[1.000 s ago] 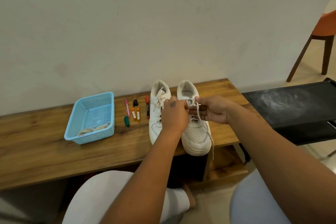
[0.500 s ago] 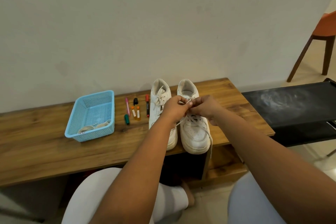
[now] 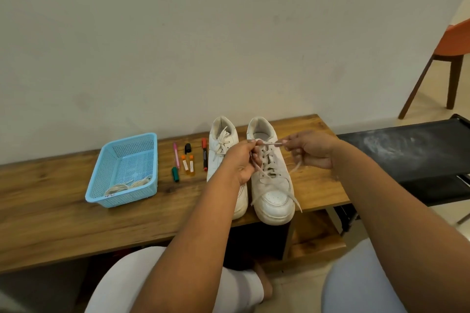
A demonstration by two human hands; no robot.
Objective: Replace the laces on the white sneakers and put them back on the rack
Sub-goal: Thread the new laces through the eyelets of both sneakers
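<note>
Two white sneakers stand side by side on the wooden bench [image 3: 63,211], toes toward me. The left sneaker [image 3: 223,145] is laced with a tied bow. Over the right sneaker [image 3: 273,193] both my hands pinch its white lace [image 3: 269,144], stretched taut between them above the top eyelets. My left hand [image 3: 241,160] grips one end over the sneaker's left side. My right hand [image 3: 310,150] pinches the other end to the right. Loose lace tails trail down across the toe and off the bench's front edge.
A light blue mesh basket [image 3: 122,145] with coiled laces [image 3: 127,185] sits at the left of the bench. Several markers [image 3: 189,160] lie between basket and sneakers. A black rack shelf [image 3: 407,147] stands at the right, with an orange chair [image 3: 455,40] behind it.
My hands were close together at the right sneaker's top eyelets; now they have drawn apart sideways, pulling the lace taut between them.
</note>
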